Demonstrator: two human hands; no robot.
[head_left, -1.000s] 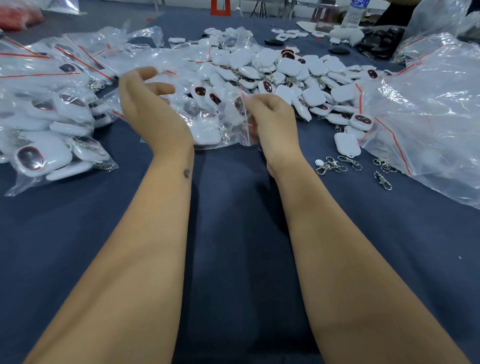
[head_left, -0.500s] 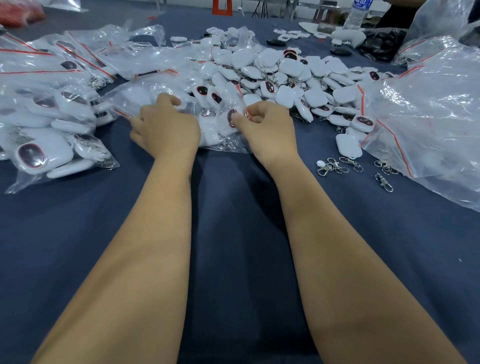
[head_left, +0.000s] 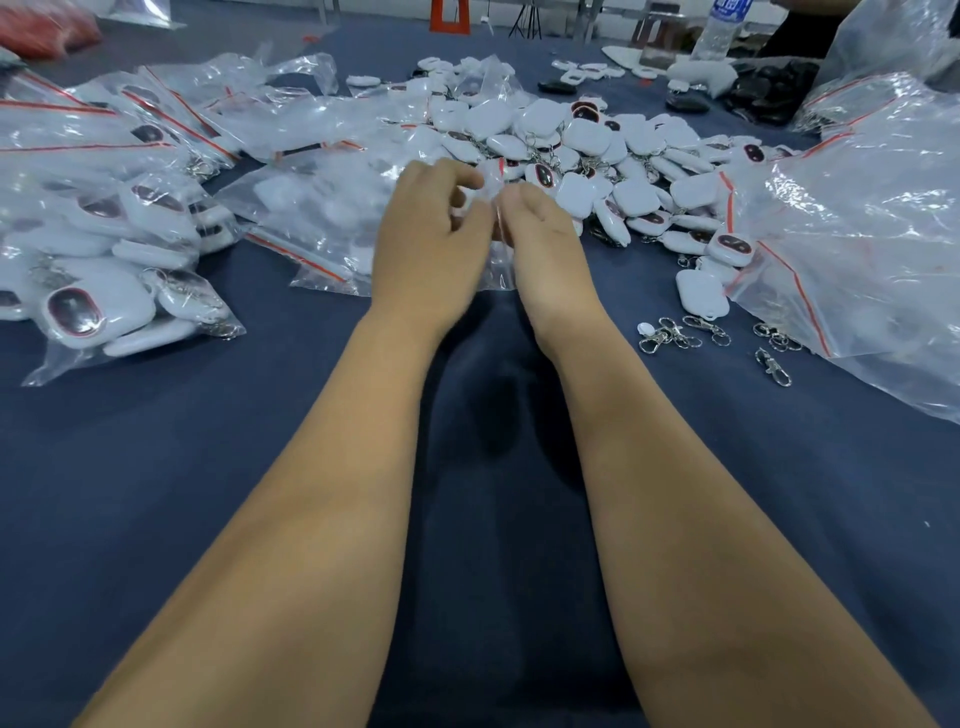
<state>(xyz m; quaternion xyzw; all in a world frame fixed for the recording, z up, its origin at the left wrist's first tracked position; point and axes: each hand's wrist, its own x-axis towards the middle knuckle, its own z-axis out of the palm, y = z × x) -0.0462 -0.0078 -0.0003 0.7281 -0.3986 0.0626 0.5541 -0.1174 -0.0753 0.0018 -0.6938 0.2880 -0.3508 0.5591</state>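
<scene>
Left hand slid beside right hand; both pinch bag edge.

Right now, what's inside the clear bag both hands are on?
White key fobs show through the clear bag, blurred, count unclear. The left hand and right hand pinch its right end and cover whatever lies there.

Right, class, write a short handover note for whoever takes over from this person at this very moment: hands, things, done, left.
Hands: left hand and right hand both pinch the right end of the clear bag, which lies on the blue cloth.
Done: white fobs are in that bag; filled bags lie left.
Left: likely press its mouth shut, then bag the loose fobs.
</scene>
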